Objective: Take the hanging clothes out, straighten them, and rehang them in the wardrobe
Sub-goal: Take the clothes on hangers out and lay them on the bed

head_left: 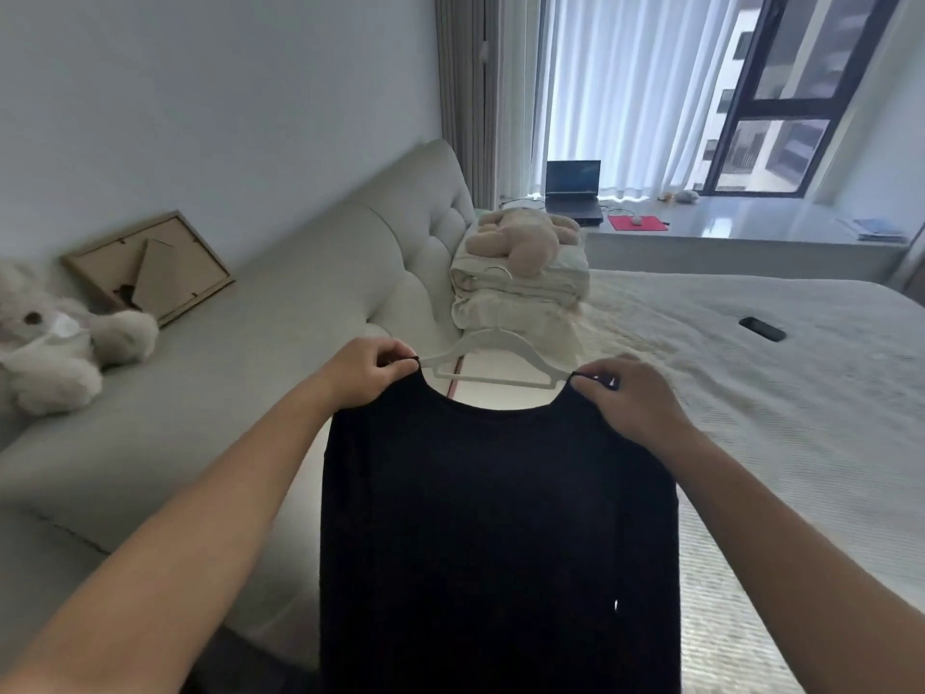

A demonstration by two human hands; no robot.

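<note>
A dark, long-sleeved knit top [495, 518] hangs flat and smooth in the near middle of the scene, its wide scooped neckline uppermost and its body dropping out of view at the bottom edge. The left hand [368, 370] pinches the left shoulder of the top between curled fingers and thumb; the right hand [633, 398] pinches the right shoulder the same way, so the garment is stretched between them. Just beyond the neckline a thin white hanger [493, 360] shows, its arms running toward both hands and its hook pointing far. Behind lies a bed [751, 393] with a pale, finely ribbed cover, and on it a small black oblong device [762, 328]. At the far end sits a stack of folded cream bedding [520, 288] topped by a soft beige plush toy [520, 237]. On the left, a padded, button-tufted headboard [300, 303] carries a fluffy white plush toy [55, 338] and a wooden picture frame [150, 268] turned backwards.
</note>
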